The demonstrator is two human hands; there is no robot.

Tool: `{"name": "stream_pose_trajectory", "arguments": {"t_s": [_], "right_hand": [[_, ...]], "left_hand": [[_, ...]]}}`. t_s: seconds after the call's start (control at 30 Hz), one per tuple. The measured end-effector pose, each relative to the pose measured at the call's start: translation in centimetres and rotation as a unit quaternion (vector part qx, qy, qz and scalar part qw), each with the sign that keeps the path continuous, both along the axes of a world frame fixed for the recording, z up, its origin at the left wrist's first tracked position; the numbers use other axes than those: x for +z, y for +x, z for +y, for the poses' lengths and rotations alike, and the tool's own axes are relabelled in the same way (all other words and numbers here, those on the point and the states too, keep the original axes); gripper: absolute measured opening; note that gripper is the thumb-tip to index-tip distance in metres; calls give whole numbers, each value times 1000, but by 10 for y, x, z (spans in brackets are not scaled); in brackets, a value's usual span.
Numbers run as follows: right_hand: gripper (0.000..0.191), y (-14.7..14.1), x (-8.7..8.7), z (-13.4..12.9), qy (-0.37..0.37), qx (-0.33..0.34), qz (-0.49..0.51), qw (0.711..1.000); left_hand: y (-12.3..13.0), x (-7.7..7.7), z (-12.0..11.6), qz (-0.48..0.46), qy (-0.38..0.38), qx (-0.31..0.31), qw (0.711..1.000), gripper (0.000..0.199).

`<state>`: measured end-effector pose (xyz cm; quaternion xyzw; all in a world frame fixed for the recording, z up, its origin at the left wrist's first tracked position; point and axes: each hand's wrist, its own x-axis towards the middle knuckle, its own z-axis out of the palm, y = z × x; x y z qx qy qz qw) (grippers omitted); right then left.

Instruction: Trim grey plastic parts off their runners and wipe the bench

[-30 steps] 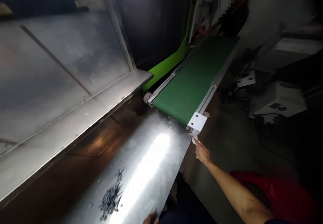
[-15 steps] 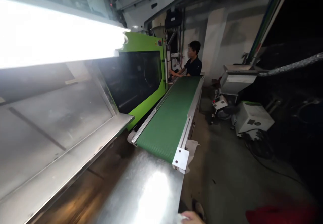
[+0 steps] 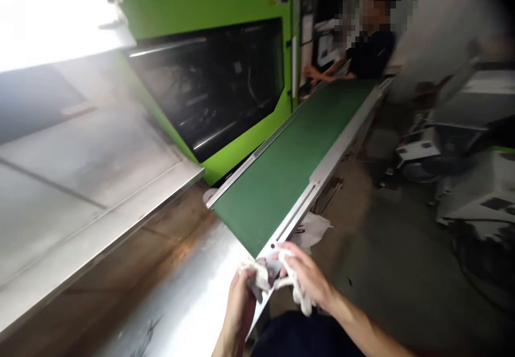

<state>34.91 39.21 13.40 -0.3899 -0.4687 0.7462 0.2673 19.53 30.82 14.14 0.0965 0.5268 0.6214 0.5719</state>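
Observation:
Both hands are close together at the near end of the green conveyor belt (image 3: 277, 185). My left hand (image 3: 240, 298) is closed on a bunched white glove (image 3: 259, 274), its fingers curled up around the fabric. Just right of it, my right hand (image 3: 308, 276) grips another white glove (image 3: 298, 290), whose limp fingers dangle below the palm. Blur hides whether the two gloves touch. Under and beside the hands lie the belt's metal side rail (image 3: 298, 215) and a shiny steel table (image 3: 189, 292).
A green machine (image 3: 209, 3) with a dark window stands behind the belt. On the left is a steel ledge (image 3: 120, 212) below a bright lamp (image 3: 52, 14). Another person (image 3: 370, 51) stands at the belt's far end. Grey equipment (image 3: 478, 191) is on the right.
Both hands have come up into view over the table's corner; before, only part of one hand with something white showed at the bottom edge. The view has turned and moved closer to the belt.

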Motion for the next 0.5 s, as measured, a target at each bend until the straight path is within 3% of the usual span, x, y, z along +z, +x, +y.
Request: {"name": "stream_pose_trajectory", "arguments": {"t_s": [0.1,0.2,0.4,0.5], "right_hand": [[67,17,15,33,4,-24,-1,1000],[73,22,24,53,2,-4,10,1000],[62,5,31,58,51,-20,17,998],[61,-3,34,61,48,2,11,999]], "left_hand": [[9,12,24,-53,24,56,997,63],[10,19,36,-118,72,66,988,79],[3,18,43,-211,77,62,972,47],[-7,15,45,-230,55,63,970,49]]}}
